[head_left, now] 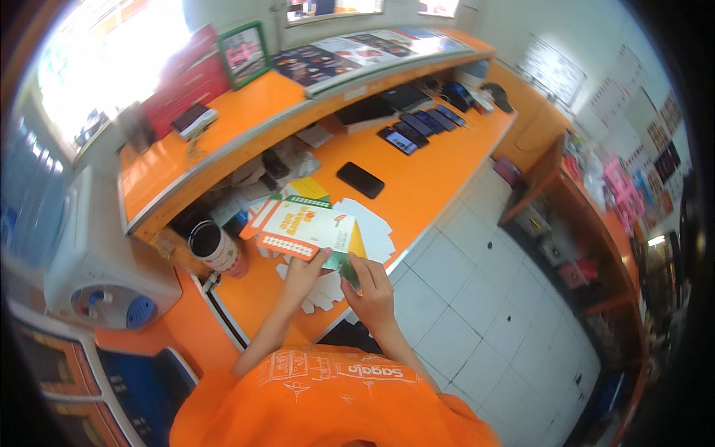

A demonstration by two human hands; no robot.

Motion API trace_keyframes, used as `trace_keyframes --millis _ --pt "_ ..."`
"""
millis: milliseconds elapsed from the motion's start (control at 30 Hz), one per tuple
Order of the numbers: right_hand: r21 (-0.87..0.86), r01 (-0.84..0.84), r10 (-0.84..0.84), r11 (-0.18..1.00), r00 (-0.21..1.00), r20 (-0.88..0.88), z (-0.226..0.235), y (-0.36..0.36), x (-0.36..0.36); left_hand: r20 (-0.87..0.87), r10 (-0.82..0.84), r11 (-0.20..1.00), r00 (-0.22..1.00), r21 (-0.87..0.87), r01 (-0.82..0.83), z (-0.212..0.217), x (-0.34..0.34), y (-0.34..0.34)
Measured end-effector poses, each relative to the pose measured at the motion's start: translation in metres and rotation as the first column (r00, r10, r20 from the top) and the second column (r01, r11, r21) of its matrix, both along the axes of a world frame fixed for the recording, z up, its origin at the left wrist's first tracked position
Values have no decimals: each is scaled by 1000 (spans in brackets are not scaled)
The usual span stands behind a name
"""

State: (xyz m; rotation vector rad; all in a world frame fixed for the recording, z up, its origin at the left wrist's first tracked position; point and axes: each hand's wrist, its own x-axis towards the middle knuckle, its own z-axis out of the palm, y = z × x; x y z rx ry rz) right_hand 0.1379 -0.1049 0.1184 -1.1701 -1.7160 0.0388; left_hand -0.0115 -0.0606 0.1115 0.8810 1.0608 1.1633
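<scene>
A cream, orange and yellow printed cardboard carton (313, 227) is in my hands, tilted over the near end of the orange counter. My left hand (304, 274) is closed on its lower edge, the thumb lying along the near side. My right hand (371, 292) pinches the green flap (347, 273) at the carton's near right corner. Flat white carton blanks (372, 223) lie spread on the counter beneath it. Just beyond the carton, a piece of yellow and green card (308, 189) is partly covered. How far the carton is folded I cannot tell.
A tall patterned cup (217, 249) stands left of the carton. A black phone (360, 180) lies farther back, with several more phones (424, 125) beyond. A raised shelf (298, 97) runs along the counter's far side. A white water dispenser (112, 253) is at left.
</scene>
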Motion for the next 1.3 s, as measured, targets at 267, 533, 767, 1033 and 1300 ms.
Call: trace_keyframes --millis 267,533,767,1033,1300 --pt "-199 -50 -68 979 836 -545 -1 3 12 -385 128 884 914 463 71 -5 8 -8" --pt "-223 -58 -101 973 763 -639 -3 8 19 -382 226 733 896 672 102 -24 23 -25" --pt "-140 27 -104 990 810 -577 6 7 19 -395 124 831 910 542 122 -13 23 -29" --pt "-165 8 -96 986 839 -536 19 3 23 -445 80 845 892 504 176 -15 24 -29" --pt "-94 65 -100 994 884 -456 24 -2 18 -214 0 935 977 346 75 -1 31 -22"
